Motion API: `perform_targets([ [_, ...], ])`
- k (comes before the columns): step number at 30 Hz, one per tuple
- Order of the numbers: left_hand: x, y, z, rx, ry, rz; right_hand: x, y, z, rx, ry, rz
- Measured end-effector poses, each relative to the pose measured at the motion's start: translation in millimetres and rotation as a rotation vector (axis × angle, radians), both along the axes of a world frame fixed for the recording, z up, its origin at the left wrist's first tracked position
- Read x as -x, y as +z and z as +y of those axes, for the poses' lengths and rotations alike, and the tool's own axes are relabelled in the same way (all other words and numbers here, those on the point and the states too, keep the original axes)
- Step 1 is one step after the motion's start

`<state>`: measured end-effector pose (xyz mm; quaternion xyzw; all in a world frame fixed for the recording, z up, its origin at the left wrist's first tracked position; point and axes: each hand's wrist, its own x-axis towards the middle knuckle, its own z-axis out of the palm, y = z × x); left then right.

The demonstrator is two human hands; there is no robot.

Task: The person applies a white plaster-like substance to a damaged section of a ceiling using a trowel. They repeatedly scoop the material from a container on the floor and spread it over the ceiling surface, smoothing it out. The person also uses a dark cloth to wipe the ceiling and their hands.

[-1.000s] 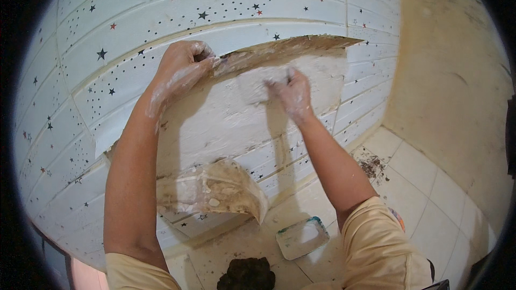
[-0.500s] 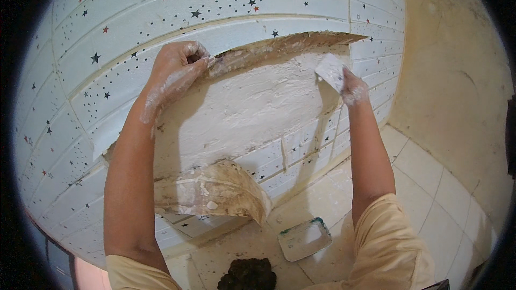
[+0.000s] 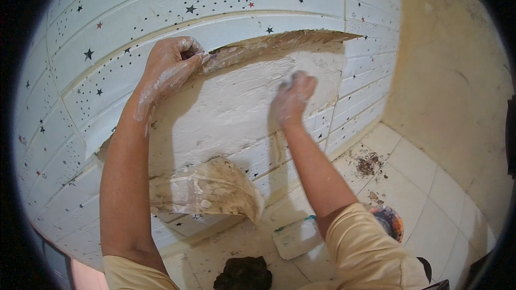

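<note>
Rough white plaster patch (image 3: 226, 107) on the wall, below and right of the left hand (image 3: 171, 67) and behind the right hand (image 3: 294, 96).
The left fingers were pinched closed on the lower edge of a brown-backed upper flap (image 3: 285, 42) of white star-printed wall covering, which stretched rightward from them. The right fingers were curled and blurred over the patch; whether they gripped anything could not be told. Below both hands' fingers, a curled, stained lower flap (image 3: 220, 185) hung outward. Farther below the right fingers, a pale rectangular tray with green stains (image 3: 293, 239) lay on the cream tiled floor (image 3: 424, 182), a dark lumpy mass (image 3: 243, 274) to its left and brown crumbly debris (image 3: 368, 164) to its right.
</note>
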<state>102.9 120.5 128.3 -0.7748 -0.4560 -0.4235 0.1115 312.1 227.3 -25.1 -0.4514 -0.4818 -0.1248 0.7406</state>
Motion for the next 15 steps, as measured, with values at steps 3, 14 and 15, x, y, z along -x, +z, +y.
perform_targets([
  [3, -1.2, 2.9, 3.7, 0.004, -0.032, 0.009, 45.8, -18.3, -24.2, -0.098, 0.193, -0.194],
  [14, 1.6, 1.8, 4.6, 0.0, -0.011, 0.046, 17.7, 5.7, -75.4, 0.194, 0.986, -0.084],
  [15, 1.6, 0.4, 9.0, 0.011, -0.03, 0.025, 16.7, -1.2, -60.0, 0.164, 0.943, -0.092],
])
